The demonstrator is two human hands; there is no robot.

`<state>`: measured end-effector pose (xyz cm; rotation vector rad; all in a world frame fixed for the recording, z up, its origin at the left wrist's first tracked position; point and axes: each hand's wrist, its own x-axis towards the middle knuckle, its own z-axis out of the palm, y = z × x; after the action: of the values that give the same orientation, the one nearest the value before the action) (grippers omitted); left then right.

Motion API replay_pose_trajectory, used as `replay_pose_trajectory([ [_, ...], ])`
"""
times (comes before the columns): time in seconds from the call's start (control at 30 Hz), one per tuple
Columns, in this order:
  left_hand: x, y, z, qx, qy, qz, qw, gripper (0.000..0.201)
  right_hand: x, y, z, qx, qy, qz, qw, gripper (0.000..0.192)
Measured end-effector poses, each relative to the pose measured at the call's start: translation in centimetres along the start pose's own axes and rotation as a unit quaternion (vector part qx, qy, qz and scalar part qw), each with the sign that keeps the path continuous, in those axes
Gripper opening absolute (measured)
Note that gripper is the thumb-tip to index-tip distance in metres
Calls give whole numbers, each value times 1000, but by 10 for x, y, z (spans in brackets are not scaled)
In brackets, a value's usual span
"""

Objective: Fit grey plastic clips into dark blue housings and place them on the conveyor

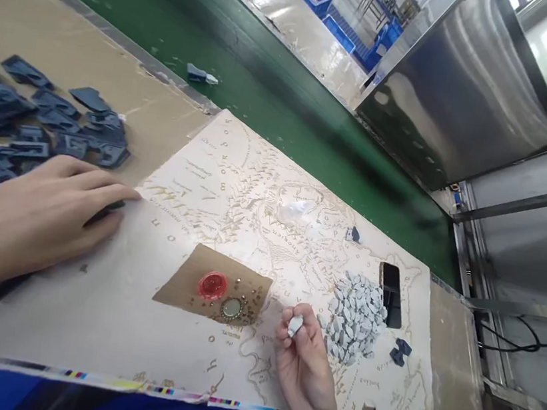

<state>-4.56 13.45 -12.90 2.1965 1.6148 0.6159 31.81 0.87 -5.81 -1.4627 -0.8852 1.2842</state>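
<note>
My left hand lies flat on the printed cardboard sheet, its fingers covering a dark blue plastic part at the edge of a heap of dark blue parts. My right hand is raised over the sheet and pinches a small grey piece between thumb and fingers. Just to its right lies a pile of small grey pieces.
A brown card patch carries a red cap, a round metal cap and tiny beads. Two dark parts lie by a rectangular cut-out. Behind runs a green conveyor belt and a steel machine housing.
</note>
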Motion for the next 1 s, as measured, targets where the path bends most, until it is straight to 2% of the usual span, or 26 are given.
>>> replay_pose_trajectory([
  [0.13,-4,28,-18,-47,-16,-2,999,29,-3,6,-2,22,1,-2,1000,46],
  [0.27,-8,42,-26,-110,-35,-15,993,27,4,25,-6,46,87,22,995,40],
  [0.37,-14,47,-33,-184,-14,-36,982,24,4,34,-1,40,120,50,991,35],
  [0.47,-26,57,-40,-285,17,-49,957,22,-2,33,10,13,143,53,988,30],
  [0.57,-39,67,-42,-385,38,-55,921,22,-2,29,17,-37,108,9,993,22],
  [0.67,-50,73,-41,-455,46,-69,887,25,5,23,19,-95,24,-36,995,18],
  [0.73,-57,76,-38,-490,49,-87,866,23,8,17,21,-140,-6,-81,987,13],
  [0.8,-66,80,-32,-509,63,-108,851,22,6,11,27,-186,-3,-161,969,8],
  [0.9,-83,88,-19,-472,98,-133,866,24,2,9,37,-258,-13,-274,926,18],
  [1.0,-97,103,-8,-430,120,-185,876,22,0,14,43,-317,-34,-321,892,29],
])
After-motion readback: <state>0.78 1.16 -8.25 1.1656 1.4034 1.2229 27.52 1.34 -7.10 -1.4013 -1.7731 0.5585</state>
